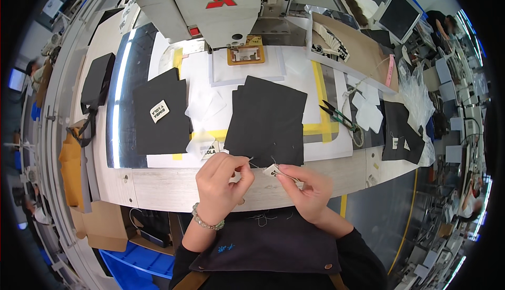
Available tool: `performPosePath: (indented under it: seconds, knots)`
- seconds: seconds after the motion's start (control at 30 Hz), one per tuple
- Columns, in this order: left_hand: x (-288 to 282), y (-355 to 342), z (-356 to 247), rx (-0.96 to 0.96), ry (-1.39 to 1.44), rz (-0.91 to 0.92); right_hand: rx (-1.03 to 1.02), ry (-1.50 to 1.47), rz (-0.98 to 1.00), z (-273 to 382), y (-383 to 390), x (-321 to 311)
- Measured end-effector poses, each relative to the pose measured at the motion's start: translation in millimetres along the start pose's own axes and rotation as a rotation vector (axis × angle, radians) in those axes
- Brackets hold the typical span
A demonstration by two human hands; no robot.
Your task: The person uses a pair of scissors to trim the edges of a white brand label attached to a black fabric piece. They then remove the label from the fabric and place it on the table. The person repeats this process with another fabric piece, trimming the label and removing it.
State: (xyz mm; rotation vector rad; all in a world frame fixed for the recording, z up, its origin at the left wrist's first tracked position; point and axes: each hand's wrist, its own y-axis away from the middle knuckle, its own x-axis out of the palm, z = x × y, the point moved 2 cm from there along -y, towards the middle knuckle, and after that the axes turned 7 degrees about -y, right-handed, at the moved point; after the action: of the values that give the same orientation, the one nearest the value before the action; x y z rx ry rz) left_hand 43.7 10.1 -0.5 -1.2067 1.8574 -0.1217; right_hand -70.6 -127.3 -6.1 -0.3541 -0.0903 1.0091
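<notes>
My right hand (307, 187) pinches a small cream fabric label (272, 170) with dark print between thumb and fingertips, above the table's front edge. Close by on the left, my left hand (220, 180) has thumb and forefinger closed on a thin thread (252, 159). Just beyond both hands lies a stack of black fabric pieces (267, 114). To its left is another black stack (160, 116) with a cream label (160, 111) on top. Beside my left hand, another printed label (211, 149) lies partly under translucent white backing (199, 144).
A large white sewing machine (215, 6) stands at the back, with an orange clamp frame (245, 54) below its head. Green-handled scissors (339, 115) lie right of the fabric. A cardboard box (363, 69) holds a pile of labels (329, 43). A black case (98, 79) sits far left.
</notes>
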Motion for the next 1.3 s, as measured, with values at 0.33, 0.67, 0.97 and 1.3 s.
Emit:
performPosePath:
  seconds: [0.33,0.67,0.97,1.3]
  knots:
    - [12,25,-3,-0.223,0.97,0.449,0.471,-0.48,0.06,-20,-7,-10]
    - [4,41,5,-0.341,0.823,1.13,0.297,-0.261,-0.036,-12,-22,-41]
    - [3,10,-17,-0.19,0.323,0.435,0.532,-0.474,0.116,-14,-9,-30]
    - [12,9,-11,-0.007,0.268,0.292,0.327,-0.205,0.052,-8,-9,-23]
